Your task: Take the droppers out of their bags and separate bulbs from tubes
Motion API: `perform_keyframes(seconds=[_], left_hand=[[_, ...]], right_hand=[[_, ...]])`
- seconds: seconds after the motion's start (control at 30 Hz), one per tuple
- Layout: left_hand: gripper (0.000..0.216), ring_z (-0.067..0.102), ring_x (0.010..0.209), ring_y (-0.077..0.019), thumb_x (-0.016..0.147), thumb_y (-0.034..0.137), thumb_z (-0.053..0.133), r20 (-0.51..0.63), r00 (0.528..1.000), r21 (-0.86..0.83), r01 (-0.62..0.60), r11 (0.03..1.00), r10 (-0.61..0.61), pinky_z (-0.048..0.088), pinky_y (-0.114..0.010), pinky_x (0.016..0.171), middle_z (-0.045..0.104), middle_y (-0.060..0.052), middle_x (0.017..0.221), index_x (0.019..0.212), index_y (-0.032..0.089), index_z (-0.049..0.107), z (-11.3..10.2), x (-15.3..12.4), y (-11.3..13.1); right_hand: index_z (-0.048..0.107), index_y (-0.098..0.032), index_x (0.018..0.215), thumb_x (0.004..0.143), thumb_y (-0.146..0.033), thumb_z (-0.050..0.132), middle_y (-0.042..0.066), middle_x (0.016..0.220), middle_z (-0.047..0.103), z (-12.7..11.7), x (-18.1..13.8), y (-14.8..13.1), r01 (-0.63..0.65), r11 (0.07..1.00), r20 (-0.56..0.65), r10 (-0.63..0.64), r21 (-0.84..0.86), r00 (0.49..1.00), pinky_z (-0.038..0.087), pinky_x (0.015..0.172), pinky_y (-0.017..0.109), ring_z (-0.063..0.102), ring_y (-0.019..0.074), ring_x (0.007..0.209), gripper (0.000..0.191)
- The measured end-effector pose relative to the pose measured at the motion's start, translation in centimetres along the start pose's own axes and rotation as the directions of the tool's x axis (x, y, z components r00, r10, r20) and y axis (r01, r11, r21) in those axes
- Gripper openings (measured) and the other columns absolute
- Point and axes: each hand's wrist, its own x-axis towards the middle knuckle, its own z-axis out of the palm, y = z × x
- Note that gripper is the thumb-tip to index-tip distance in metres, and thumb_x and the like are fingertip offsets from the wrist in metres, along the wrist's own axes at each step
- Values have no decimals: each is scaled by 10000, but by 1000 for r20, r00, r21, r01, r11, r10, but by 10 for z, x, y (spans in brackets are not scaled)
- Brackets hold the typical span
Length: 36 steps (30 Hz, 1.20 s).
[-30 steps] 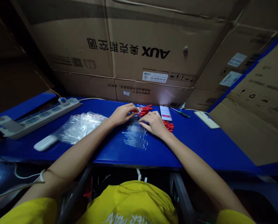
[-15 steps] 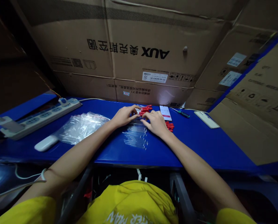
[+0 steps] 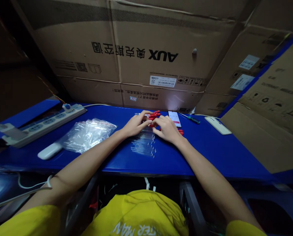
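A row of clear thin tubes [image 3: 144,142] lies on the blue table [image 3: 210,150] in front of me. Small red caps [image 3: 155,114] are heaped at the far end of the row, and more red caps [image 3: 180,132] lie just right of my right hand. My left hand [image 3: 136,124] and my right hand [image 3: 166,128] meet over the far end of the tubes, fingertips pinched together around a tube and a red cap. What exactly sits between the fingers is too small to make out.
A pile of clear plastic bags [image 3: 87,133] lies to the left, with a white oblong device [image 3: 49,151] and a power strip [image 3: 42,124] beyond. A phone [image 3: 174,118], a small screwdriver [image 3: 192,119] and a white remote [image 3: 217,125] lie to the right. Cardboard boxes [image 3: 146,55] wall the back.
Both hands have drawn closer together at the far end of the tubes, and their fingertips now meet by the red caps. The right hand has shifted left, uncovering the phone.
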Motion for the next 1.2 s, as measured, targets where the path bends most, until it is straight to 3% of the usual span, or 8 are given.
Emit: perform_keyframes(seconds=[0.17, 0.33, 0.63, 0.87, 1.2], left_hand=[[269, 692, 1049, -250, 1082, 383, 509, 1, 1000, 376, -14, 926, 15, 505, -371, 914, 765, -90, 1103, 1077, 201, 707, -9, 1, -12], [213, 661, 1032, -253, 1041, 315, 557, -19, 993, 547, 109, 830, -118, 481, -331, 828, 739, -85, 1080, 1090, 213, 738, -14, -1, -28], [225, 670, 988, -238, 1004, 362, 623, 27, 971, 559, 184, 809, -239, 449, -293, 741, 738, -81, 1057, 1031, 234, 807, -13, -2, -39], [183, 665, 969, -236, 994, 343, 651, 51, 970, 538, 173, 825, -237, 453, -297, 753, 731, -78, 1031, 993, 208, 774, -10, -1, -39], [176, 666, 923, -220, 1015, 338, 623, -43, 984, 498, 173, 850, -175, 446, -297, 739, 732, -77, 1045, 1014, 207, 741, -18, 0, -37]], right_hand=[[629, -219, 1014, 887, -245, 645, 21, 864, 699, -18, -8, 33, -245, 941, -111, 276, 233, 955, 420, 726, 311, 579, 184, 720, 131], [733, -221, 864, 928, -382, 688, 51, 856, 757, -38, -19, 58, -348, 922, -14, 355, 171, 935, 421, 736, 325, 620, 208, 761, 179], [813, -212, 876, 924, -350, 722, 43, 826, 789, -42, -27, 67, -467, 881, 186, 448, 74, 874, 401, 681, 306, 643, 192, 721, 172], [834, -227, 931, 991, -340, 648, 60, 877, 809, -39, -26, 61, -378, 926, 213, 365, 21, 906, 422, 714, 319, 665, 202, 754, 226], [822, -233, 988, 1008, -334, 636, 65, 939, 808, -33, -28, 65, -396, 917, 127, 399, -54, 908, 422, 762, 331, 664, 233, 843, 212]])
